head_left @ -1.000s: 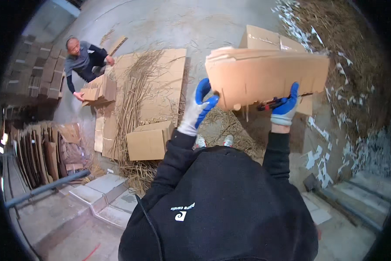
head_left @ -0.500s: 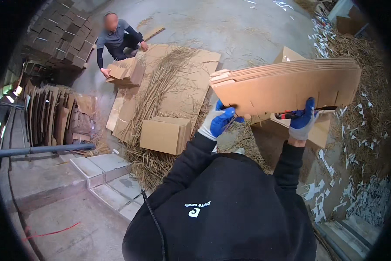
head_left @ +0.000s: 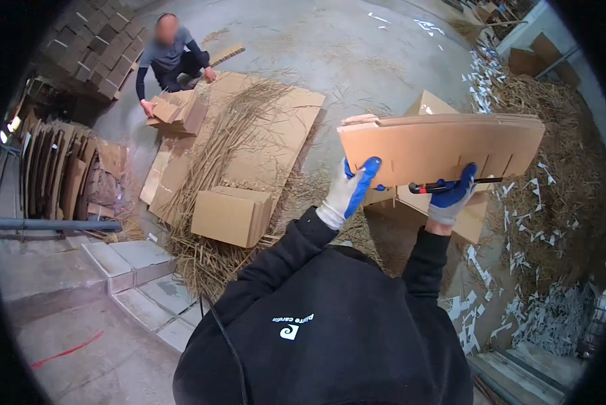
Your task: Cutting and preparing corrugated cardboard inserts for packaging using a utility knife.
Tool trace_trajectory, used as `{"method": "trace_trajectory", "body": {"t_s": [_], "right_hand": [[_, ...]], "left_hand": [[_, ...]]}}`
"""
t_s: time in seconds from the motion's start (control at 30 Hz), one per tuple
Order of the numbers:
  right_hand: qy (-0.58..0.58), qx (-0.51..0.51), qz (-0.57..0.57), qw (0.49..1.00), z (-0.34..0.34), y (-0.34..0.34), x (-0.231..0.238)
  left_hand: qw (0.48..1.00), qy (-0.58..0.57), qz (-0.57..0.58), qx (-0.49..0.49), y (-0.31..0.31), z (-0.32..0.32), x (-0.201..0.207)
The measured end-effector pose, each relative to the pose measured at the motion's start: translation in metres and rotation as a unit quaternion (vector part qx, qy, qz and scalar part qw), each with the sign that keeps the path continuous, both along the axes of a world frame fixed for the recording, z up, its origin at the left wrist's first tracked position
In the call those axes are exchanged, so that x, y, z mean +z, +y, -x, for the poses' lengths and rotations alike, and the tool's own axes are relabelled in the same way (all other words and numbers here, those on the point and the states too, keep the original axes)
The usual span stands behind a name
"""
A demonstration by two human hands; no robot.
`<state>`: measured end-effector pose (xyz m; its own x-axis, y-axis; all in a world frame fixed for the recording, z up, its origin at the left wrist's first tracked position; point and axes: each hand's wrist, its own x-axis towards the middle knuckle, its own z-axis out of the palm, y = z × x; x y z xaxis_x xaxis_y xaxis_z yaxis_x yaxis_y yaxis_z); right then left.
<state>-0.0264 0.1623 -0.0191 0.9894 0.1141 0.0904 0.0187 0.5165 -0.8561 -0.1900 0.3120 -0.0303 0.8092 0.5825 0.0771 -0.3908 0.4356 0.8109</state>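
A thick stack of brown cardboard sheets [head_left: 438, 145] with slots along its lower edge is held up before me, roughly level. My left hand [head_left: 353, 185], in a white and blue glove, is closed on its lower left corner, thumb on the near face. My right hand [head_left: 454, 192], gloved alike, grips the lower edge right of the middle. Across its palm lies a slim black-and-red hand tool [head_left: 421, 188], whose exact kind I cannot make out. The fingers behind the stack are hidden.
A large open cardboard box [head_left: 468, 219] stands beneath the stack. Left of me, a cardboard pile [head_left: 222, 217] rests on flattened cardboard [head_left: 269, 148] strewn with thin strips. A co-worker [head_left: 171, 57] squats beyond, hands at another pile [head_left: 181, 111]. Scrap heaps [head_left: 552, 196] lie at right.
The stack has come lower and more level, its left end shifting right. Both my hands still hold it, and the tool stays in my right hand. The whole view has shifted slightly.
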Motion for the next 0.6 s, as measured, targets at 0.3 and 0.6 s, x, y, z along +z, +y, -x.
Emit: {"method": "trace_trajectory", "body": {"t_s": [0.3,0.6], "right_hand": [[-0.040,0.047,-0.021,0.998,-0.002,-0.017,-0.008],[-0.200,-0.104,0.154,0.962,0.002,-0.005,-0.014]], "left_hand": [[0.989,-0.014,0.083,-0.123,0.024,0.015,-0.012],[0.996,-0.010,0.071,-0.060,0.013,0.019,0.002]]}}
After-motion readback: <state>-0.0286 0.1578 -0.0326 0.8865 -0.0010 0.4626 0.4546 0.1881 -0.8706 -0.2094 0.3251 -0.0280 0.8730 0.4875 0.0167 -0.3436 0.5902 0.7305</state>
